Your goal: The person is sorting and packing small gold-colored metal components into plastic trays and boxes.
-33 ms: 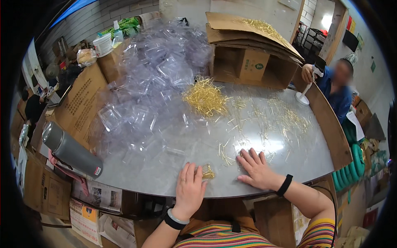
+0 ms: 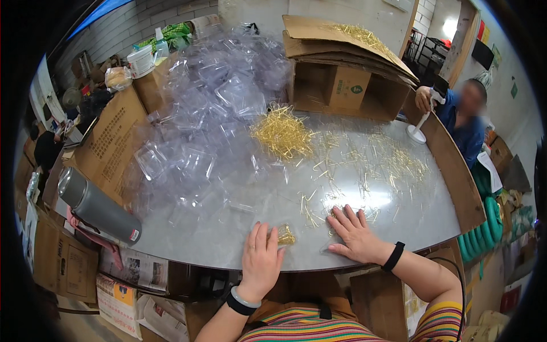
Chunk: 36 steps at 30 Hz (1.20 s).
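Observation:
My left hand (image 2: pixel 262 259) lies flat near the table's front edge, fingers stretched out. Beside its fingertips is a small clear plastic box (image 2: pixel 286 234) with gold wire hooks in it, partly hidden by the fingers. My right hand (image 2: pixel 354 235) rests palm down with its fingers spread, next to a few loose gold hooks (image 2: pixel 310 210); what lies beneath the palm is hidden. Farther off, a dense heap of gold hooks (image 2: pixel 282 134) sits on the table, and more hooks (image 2: pixel 399 159) are scattered to its right.
A large pile of clear plastic boxes (image 2: pixel 228 97) covers the left and back of the grey table (image 2: pixel 188 245). A grey flask (image 2: pixel 99 208) leans at the left edge. Cardboard boxes (image 2: pixel 347 88) stand behind. At the right, a person (image 2: pixel 464 119) holds a white stand (image 2: pixel 417 134).

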Available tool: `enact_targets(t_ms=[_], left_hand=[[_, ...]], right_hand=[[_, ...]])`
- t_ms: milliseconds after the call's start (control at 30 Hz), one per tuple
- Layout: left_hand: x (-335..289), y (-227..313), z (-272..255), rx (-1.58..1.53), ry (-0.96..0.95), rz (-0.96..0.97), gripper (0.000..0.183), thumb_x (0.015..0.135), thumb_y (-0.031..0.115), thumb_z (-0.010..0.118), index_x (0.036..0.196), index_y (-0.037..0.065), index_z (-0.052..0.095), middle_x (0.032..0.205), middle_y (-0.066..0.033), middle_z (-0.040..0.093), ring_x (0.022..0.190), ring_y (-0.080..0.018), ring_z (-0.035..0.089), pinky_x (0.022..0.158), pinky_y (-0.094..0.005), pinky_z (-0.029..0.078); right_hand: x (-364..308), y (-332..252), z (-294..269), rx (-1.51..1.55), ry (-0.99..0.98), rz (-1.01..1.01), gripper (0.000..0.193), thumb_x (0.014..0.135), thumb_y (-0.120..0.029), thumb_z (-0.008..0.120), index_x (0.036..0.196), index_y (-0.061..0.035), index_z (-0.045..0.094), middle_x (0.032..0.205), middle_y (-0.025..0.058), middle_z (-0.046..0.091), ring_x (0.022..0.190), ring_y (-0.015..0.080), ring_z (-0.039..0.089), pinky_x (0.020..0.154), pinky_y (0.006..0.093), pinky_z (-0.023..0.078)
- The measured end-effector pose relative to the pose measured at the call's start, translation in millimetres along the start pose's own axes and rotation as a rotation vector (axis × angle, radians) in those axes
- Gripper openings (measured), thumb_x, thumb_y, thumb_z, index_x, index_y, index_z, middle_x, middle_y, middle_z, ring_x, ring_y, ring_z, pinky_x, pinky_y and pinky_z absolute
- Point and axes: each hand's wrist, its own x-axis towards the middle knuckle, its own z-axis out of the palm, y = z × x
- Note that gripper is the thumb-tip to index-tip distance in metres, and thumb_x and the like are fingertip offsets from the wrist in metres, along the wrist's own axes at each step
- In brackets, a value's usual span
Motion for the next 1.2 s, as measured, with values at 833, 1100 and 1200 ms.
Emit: enact_targets(t_ms=[833, 1100, 1200], left_hand=[[10.6, 45.0, 29.6, -0.045, -0.187, 0.117, 0.070, 0.094, 0.027, 0.065, 0.143, -0.014, 0.038, 0.149, -0.0323, 0.039, 0.141, -0.0452, 0.035, 0.117, -0.0567, 0.026], [19.9, 52.8, 45.8, -0.006, -0.216, 0.169, 0.073, 0.096, 0.031, 0.062, 0.146, -0.014, 0.033, 0.150, -0.0321, 0.037, 0.143, -0.0450, 0.032, 0.119, -0.0552, 0.023], [16.9, 49.4, 48.4, -0.040, -0.188, 0.167, 0.077, 0.096, 0.035, 0.063, 0.146, -0.015, 0.032, 0.150, -0.0319, 0.036, 0.143, -0.0450, 0.032, 0.120, -0.0548, 0.022]], right_hand=[[-8.0, -34.4, 18.4, 0.345, 0.431, -0.094, 0.042, 0.094, -0.021, 0.065, 0.131, -0.0034, 0.055, 0.136, 0.0209, 0.050, 0.138, 0.0414, 0.041, 0.116, 0.0488, 0.035], [-12.3, -47.8, 19.2, 0.201, 0.500, -0.062, 0.052, 0.095, -0.011, 0.062, 0.142, 0.0035, 0.044, 0.145, 0.0257, 0.046, 0.135, 0.0421, 0.045, 0.113, 0.0488, 0.038], [-12.8, -31.2, 16.2, 0.414, 0.573, 0.075, 0.051, 0.094, -0.010, 0.062, 0.141, 0.0033, 0.046, 0.141, 0.0262, 0.050, 0.133, 0.0423, 0.046, 0.111, 0.0459, 0.040]])
